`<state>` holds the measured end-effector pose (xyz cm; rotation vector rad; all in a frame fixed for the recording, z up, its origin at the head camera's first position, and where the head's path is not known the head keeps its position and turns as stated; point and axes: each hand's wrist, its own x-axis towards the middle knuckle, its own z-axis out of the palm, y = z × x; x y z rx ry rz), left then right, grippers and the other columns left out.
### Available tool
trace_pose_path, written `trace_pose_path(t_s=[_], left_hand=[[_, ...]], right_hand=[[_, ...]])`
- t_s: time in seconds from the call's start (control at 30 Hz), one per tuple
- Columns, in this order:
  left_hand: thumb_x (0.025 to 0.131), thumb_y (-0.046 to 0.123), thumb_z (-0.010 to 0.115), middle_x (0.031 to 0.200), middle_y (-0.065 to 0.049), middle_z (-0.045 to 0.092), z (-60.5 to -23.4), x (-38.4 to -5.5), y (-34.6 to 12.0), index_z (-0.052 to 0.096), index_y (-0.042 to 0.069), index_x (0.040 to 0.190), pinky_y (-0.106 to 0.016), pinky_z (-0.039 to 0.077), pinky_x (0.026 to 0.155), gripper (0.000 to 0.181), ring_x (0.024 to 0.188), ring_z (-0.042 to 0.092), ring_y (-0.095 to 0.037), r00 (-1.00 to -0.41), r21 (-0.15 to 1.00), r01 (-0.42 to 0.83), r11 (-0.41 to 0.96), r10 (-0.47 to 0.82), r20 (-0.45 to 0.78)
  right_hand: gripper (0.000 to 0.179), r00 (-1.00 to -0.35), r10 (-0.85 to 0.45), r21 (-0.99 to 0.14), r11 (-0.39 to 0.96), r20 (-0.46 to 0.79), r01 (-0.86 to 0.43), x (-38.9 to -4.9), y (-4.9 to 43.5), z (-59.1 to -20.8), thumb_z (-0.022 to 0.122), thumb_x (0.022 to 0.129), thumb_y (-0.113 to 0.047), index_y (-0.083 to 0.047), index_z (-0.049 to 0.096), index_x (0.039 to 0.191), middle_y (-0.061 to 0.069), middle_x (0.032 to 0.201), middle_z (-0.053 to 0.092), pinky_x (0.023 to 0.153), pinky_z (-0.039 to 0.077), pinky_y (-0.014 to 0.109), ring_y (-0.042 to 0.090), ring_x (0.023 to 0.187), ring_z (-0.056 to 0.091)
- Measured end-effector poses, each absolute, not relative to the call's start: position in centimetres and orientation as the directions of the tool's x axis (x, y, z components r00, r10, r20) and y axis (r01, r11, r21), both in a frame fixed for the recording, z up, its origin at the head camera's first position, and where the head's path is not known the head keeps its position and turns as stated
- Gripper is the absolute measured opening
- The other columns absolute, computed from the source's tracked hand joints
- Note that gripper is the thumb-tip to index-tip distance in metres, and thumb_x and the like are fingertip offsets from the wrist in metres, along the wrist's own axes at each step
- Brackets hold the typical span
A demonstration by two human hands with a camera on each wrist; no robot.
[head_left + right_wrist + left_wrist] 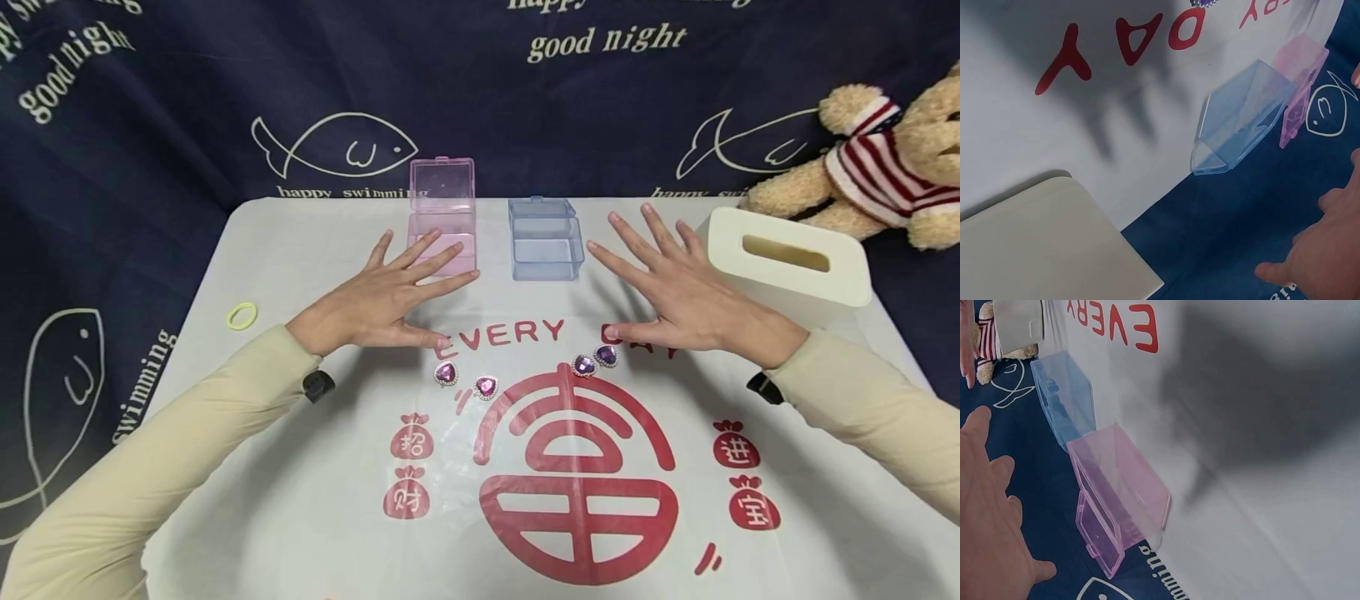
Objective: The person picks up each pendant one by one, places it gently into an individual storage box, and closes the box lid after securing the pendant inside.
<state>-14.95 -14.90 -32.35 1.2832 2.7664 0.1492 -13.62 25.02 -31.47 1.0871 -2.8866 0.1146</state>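
Left hand and right hand are being held apart, fingers spread. In head view, pink box is being partly hidden by left hand; blue box is being seen between hands, gems near thumbs.

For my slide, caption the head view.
Left hand and right hand spread near pink box, blue box and heart gems.

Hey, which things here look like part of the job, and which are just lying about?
Likely part of the job:
open pink box
open blue box
two pink heart gems, near the left hand
two purple heart gems, near the right hand

Probably just lying about:
yellow ring
cream tissue box
teddy bear
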Motion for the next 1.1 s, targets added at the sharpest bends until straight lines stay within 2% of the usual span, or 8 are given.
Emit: trace_pose_path(t_s=[0.17,0.37,0.67,0.77,0.87,0.97,1.1], left_hand=[[0.08,0.076,0.052,0.165,0.004,0.004,-32.4,-14.9,-14.9,0.019,0.041,0.153,-0.072,0.001,0.114,0.087,0.152,-0.007,-0.024,-0.65,0.129,0.75,0.649,0.759,-0.041],[0.078,0.074,0.058,0.164,0.008,0.001,-32.5,-14.9,-15.2,0.018,0.042,0.152,-0.072,0.0,0.115,0.09,0.151,-0.011,-0.02,-0.666,0.133,0.736,0.664,0.745,-0.034],[0.078,0.078,0.054,0.164,0.007,0.001,-32.8,-15.0,-15.3,0.017,0.041,0.153,-0.073,0.003,0.114,0.091,0.152,-0.006,-0.025,-0.668,0.118,0.736,0.667,0.743,-0.029],[0.08,0.07,0.059,0.165,0.002,0.004,-32.9,-15.4,-15.4,0.019,0.038,0.153,-0.072,0.005,0.114,0.09,0.152,-0.003,-0.026,-0.682,0.136,0.723,0.677,0.731,-0.013],[0.079,0.057,0.068,0.164,-0.005,0.009,-33.3,-16.2,-15.8,0.024,0.033,0.153,-0.073,0.011,0.113,0.089,0.151,0.001,-0.03,-0.714,0.211,0.688,0.694,0.7,0.025],[0.075,0.043,0.075,0.162,-0.009,0.013,-34.0,-17.2,-16.2,0.03,0.028,0.151,-0.073,0.019,0.111,0.09,0.151,0.005,-0.032,-0.764,0.338,0.624,0.704,0.642,0.073],[0.073,0.026,0.078,0.16,-0.014,0.013,-35.4,-18.9,-16.5,0.031,0.021,0.151,-0.068,0.023,0.114,0.091,0.148,0.014,-0.036,-0.818,0.535,0.527,0.66,0.565,0.11]], right_hand=[[0.098,-0.755,-0.651,-0.066,0.753,0.079,-0.655,-13.5,25.1,-31.5,0.066,0.078,-0.062,-0.033,0.013,0.155,0.005,0.165,0.001,0.11,0.011,0.075,0.032,0.15,-0.013],[0.097,-0.756,-0.649,-0.096,0.75,0.091,-0.655,-13.5,25.3,-31.5,0.068,0.078,-0.059,-0.033,0.014,0.155,0.006,0.165,0.002,0.111,0.009,0.074,0.032,0.15,-0.013],[0.097,-0.765,-0.638,-0.119,0.756,0.089,-0.644,-13.2,25.3,-31.8,0.07,0.077,-0.055,-0.032,0.016,0.155,0.008,0.164,0.004,0.111,0.011,0.074,0.034,0.15,-0.009],[0.096,-0.76,-0.637,-0.163,0.743,0.128,-0.65,-12.9,24.8,-32.4,0.073,0.077,-0.047,-0.027,0.02,0.155,0.009,0.164,0.007,0.11,0.016,0.073,0.037,0.15,-0.004],[0.088,-0.722,-0.653,-0.219,0.688,0.229,-0.692,-12.5,23.6,-33.4,0.072,0.078,-0.033,-0.016,0.029,0.152,0.015,0.162,0.015,0.108,0.024,0.071,0.042,0.149,0.008],[0.079,-0.672,-0.671,-0.259,0.62,0.314,-0.74,-11.8,21.7,-34.5,0.07,0.079,-0.022,-0.005,0.035,0.148,0.021,0.158,0.025,0.108,0.031,0.068,0.044,0.145,0.021],[0.074,-0.671,-0.679,-0.349,0.576,0.298,-0.739,-10.4,18.8,-35.7,0.071,0.082,-0.018,-0.004,0.037,0.147,0.02,0.157,0.027,0.112,0.034,0.061,0.04,0.143,0.028]])
